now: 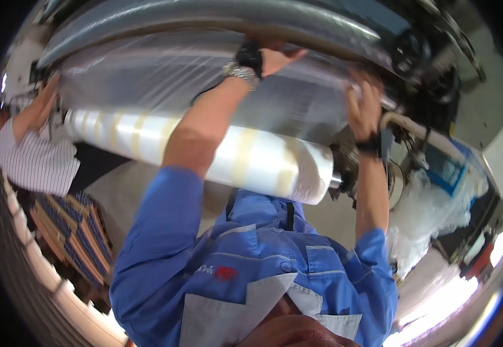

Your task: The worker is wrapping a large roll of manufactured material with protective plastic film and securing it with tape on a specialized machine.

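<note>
A wide sheet of clear plastic film [164,75] spans the machine ahead of me, between a large upper roller [216,14] and a white film roll [251,159] close to my body. My left hand [274,61] reaches across the sheet to the dark bar under the upper roller; its thumb points right, apart from the other fingers, and it holds nothing I can see. At the sheet's right end is my right hand [367,110], fingers bent and blurred; whether they grip the film cannot be made out. Yellowish bands ring the white roll.
At the left end of the machine a co-worker in a striped shirt [37,156] has an arm raised to the film's edge. A handwheel [410,52] and a curved pipe [424,133] stand at right, above crumpled clear plastic [430,202]. Pallet-like slats [75,237] lie at lower left.
</note>
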Demonstrator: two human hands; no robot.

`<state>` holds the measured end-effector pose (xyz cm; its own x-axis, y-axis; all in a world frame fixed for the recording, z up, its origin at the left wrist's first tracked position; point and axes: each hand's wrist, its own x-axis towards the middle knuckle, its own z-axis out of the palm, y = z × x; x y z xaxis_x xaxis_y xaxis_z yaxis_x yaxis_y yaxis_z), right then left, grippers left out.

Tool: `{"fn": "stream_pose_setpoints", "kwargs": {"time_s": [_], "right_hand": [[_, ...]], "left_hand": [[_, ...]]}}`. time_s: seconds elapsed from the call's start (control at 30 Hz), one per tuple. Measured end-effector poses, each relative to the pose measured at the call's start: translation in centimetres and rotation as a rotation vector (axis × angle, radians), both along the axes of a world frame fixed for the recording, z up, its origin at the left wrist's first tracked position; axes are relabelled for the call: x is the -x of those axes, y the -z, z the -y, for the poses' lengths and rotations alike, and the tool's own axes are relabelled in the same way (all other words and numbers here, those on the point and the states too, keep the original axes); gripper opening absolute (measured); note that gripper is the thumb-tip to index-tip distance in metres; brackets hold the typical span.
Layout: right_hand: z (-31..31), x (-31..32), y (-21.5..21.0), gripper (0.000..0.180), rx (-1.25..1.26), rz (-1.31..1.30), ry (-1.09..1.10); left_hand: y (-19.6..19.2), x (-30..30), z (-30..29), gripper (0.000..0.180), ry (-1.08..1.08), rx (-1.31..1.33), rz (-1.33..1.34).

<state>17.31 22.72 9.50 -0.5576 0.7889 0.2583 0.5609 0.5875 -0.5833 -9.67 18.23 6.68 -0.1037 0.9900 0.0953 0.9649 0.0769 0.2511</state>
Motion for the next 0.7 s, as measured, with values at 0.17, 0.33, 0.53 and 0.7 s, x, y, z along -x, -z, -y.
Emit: {"fn": "stream_pose_setpoints", "kwargs": {"time_s": [0.17,0.33,0.53,0.7], "right_hand": [[15.0,-10.3,4.9,0.051,0.449,0.262,0.386],[21.0,-13.1,13.4,0.067,0.756,0.416,0.502],[18.9,-10.1,12.0,0.069,0.813,0.561,0.554],[16.7,-10.2,14.2,0.072,0.869,0.656,0.560]], "left_hand": [[2.6,-2.1,0.1,0.072,-0.187,-0.138,0.066],[4.0,-2.6,-0.1,0.078,-0.193,0.118,-0.050],[1.6,-2.9,1.8,0.083,-0.106,0.028,-0.022],[0.8,-2.9,2.7,0.082,-0.055,0.081,-0.017]]}}
